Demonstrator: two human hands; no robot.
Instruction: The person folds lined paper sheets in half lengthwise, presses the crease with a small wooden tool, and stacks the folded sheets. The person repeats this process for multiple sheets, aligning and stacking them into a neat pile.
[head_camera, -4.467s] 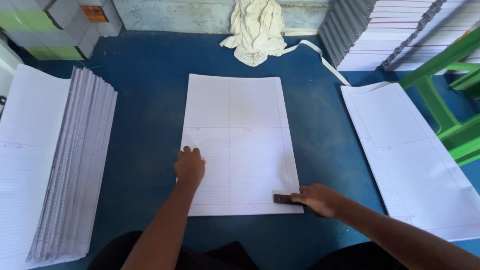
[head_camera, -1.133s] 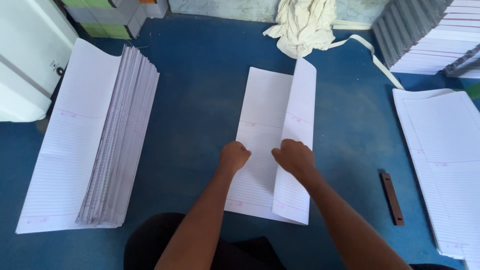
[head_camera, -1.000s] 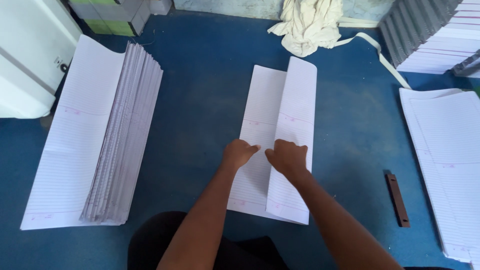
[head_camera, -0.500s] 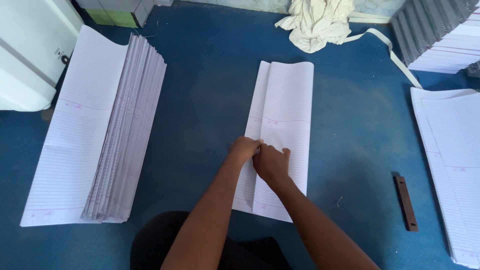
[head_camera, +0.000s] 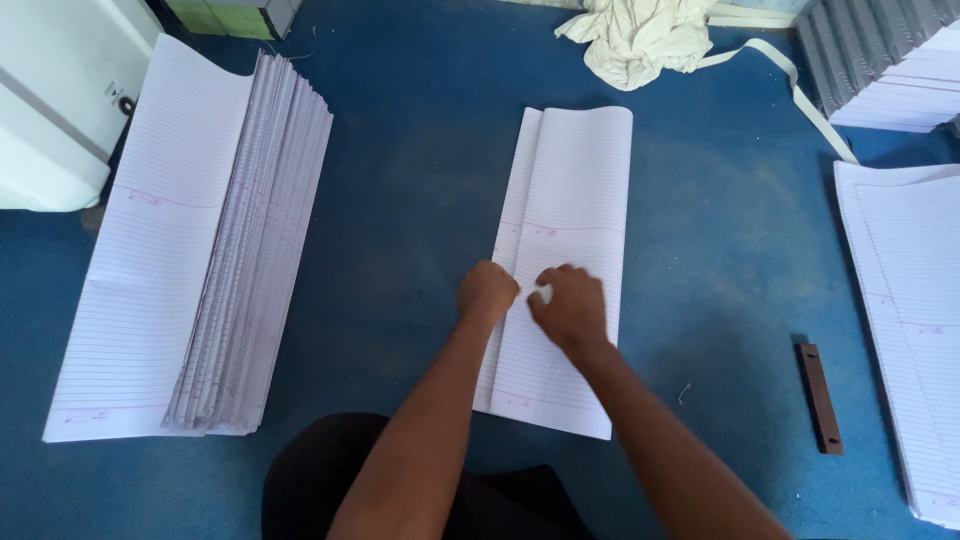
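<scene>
Here we see our two hands side by side on a folded ruled sheet (head_camera: 565, 255) that lies lengthwise at the middle of the blue worktop (head_camera: 420, 190); our left hand (head_camera: 487, 293) is curled into a loose fist on the sheet's left edge, fingers pressed together, while our right hand (head_camera: 572, 308) lies palm down just beside it, fingers bent and slightly spread, pressing the paper and pinching nothing; the sheet's upper layer bulges a little at its far end, toward twelve o'clock. At about four o'clock from the hands a small brown bar (head_camera: 820, 397) rests well apart on the worktop; beyond it, at three o'clock, lies a pile of flat ruled sheets (head_camera: 905, 310). At nine o'clock sits a fanned stack of folded sheets (head_camera: 200, 250). Farther off, at twelve o'clock, lies a crumpled pale cloth (head_camera: 640, 35); at one o'clock, more stacked paper (head_camera: 880, 60).
</scene>
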